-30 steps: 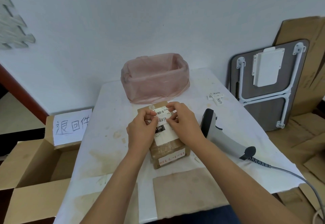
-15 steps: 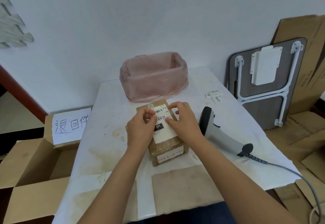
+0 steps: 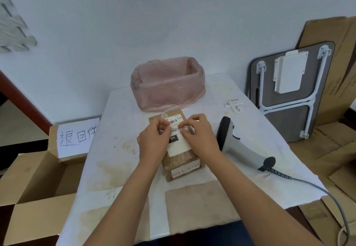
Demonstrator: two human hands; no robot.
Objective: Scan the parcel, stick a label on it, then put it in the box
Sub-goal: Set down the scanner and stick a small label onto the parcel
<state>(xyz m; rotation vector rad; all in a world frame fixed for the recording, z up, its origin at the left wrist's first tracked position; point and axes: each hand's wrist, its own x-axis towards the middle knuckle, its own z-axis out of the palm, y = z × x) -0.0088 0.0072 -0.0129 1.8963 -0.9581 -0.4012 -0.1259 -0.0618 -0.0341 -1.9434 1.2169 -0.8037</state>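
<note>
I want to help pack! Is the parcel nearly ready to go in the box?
Nearly. The scanner lies on the table beside the parcel, so scanning looks done. Right now the left hand and right hand are pressing a small handwritten label onto its top. Still left: putting the parcel into the open cardboard box at the left.

Box sign (image 3: 77,137): "退回件". Parcel (image 3: 178,149) label (image 3: 175,130): "退回件", perhaps "5H".

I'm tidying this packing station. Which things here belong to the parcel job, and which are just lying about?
In use:
parcel
small label, pinched by left hand and right hand
scanner
open box
spare labels

Lying about:
pink-lined bin
folded table
flattened cardboard
</note>
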